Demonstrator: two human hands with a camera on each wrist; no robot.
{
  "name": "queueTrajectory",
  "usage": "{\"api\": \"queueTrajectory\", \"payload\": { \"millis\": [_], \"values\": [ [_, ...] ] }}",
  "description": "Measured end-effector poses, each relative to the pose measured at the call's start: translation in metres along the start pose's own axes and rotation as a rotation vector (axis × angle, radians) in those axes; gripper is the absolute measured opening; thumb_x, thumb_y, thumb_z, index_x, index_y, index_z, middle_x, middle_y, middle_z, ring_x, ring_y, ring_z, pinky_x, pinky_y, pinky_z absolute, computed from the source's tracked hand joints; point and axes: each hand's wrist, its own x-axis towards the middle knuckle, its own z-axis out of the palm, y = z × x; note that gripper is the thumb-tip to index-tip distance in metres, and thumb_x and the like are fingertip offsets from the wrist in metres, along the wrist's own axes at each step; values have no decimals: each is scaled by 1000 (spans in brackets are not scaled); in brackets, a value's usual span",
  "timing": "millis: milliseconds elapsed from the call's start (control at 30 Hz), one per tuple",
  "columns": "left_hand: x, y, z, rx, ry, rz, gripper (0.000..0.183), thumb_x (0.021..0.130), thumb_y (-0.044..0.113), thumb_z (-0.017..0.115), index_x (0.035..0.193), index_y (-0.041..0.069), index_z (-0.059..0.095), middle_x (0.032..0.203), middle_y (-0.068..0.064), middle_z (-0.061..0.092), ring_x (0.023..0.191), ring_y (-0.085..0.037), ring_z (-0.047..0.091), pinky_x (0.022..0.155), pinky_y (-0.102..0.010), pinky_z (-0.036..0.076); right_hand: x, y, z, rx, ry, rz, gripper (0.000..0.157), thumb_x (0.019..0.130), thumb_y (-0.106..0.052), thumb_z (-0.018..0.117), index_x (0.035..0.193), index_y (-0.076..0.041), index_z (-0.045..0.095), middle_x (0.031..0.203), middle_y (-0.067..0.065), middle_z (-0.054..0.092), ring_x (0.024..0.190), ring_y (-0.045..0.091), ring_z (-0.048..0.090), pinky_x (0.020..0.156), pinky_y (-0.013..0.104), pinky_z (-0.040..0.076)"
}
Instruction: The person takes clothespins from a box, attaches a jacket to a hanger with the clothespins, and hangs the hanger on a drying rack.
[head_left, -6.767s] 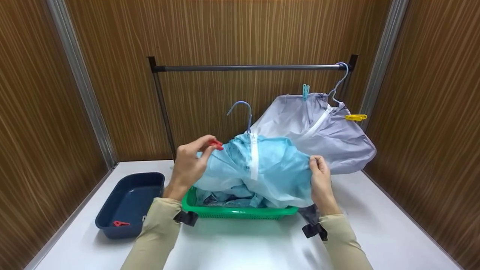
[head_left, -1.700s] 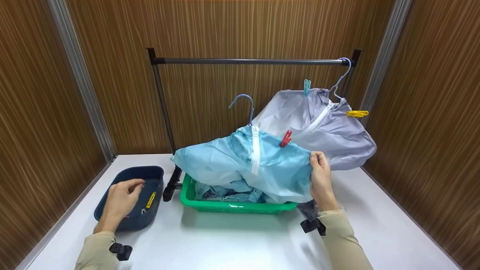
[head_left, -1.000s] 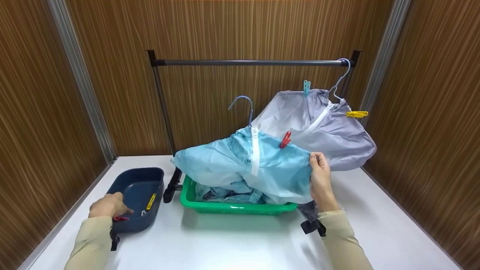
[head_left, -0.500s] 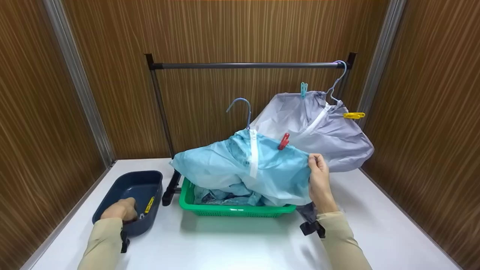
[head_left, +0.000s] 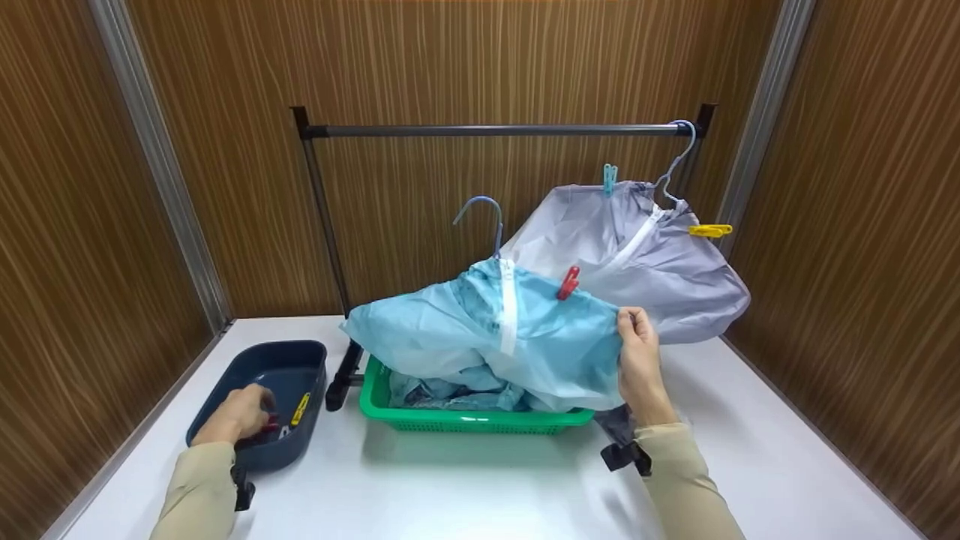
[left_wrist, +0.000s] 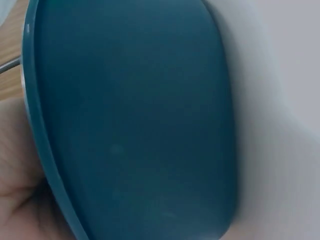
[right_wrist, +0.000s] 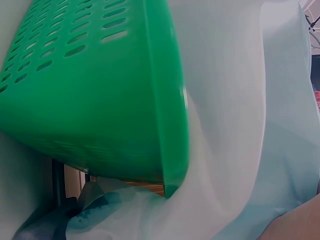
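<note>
My left hand [head_left: 241,414] is in the navy tray [head_left: 225,397] on the counter [head_left: 480,487], fingers curled on a red clip [head_left: 270,424]. My right hand [head_left: 637,360] pinches the hem of the blue garment [head_left: 480,337] over the green basket [head_left: 465,421]. One red peg [head_left: 568,283] is on its right shoulder; the left shoulder has none, and its hanger [head_left: 480,217] isn't on the rail [head_left: 495,131] yet. Grey garment [head_left: 637,255] is hung and pegged.

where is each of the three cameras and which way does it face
Head: worn high, looks forward and down at the white table; both sleeves, left hand in the dark blue plastic tub, right hand pinching the light blue garment.
Left wrist: close against the tub's outer wall; a bit of palm shows.
Right wrist: low beside the green slotted basket; a sliver of skin.
Shared: head and right wrist both show basket and garment.
</note>
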Motion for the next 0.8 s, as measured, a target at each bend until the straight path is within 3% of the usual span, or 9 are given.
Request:
{"api": "queueTrajectory", "payload": {
  "millis": [167, 333, 600, 800],
  "values": [
    [-2, 4, 4, -6, -49, 29, 24, 88, 18, 71, 103, -1, 68, 93, -13, 66, 82, -24, 60, 75, -44, 52, 0, 0, 0, -2, -3, 2, 17, 106, -19, 41, 94, -9, 48, 87, -5, 42, 84, 8, 42, 82, 26, 36],
    [-3, 9, 6, 33, -89, 39, 18, 86, 12, 69, 98, -1, 69, 90, -13, 65, 78, -23, 59, 69, -38, 51, 1, 1, 0, 3, -8, 0, 17, 106, -19, 41, 94, -9, 48, 87, -4, 42, 85, 10, 42, 83, 27, 35],
    [3, 16, 9, 83, -79, 22, 32, 86, 9, 62, 112, -10, 63, 101, -22, 65, 84, -28, 59, 77, -45, 51, 0, 1, -1, -17, -16, -2, 19, 106, -21, 40, 95, -7, 46, 86, -2, 37, 83, 16, 38, 79, 29, 34],
    [4, 15, 8, 22, -48, -46, 41, 92, 17, 58, 120, -12, 56, 110, -29, 62, 93, -35, 60, 84, -54, 50, 0, 0, -1, -21, -1, 2, 18, 106, -20, 40, 94, -8, 47, 86, -4, 40, 84, 11, 40, 80, 27, 35]
  ]
}}
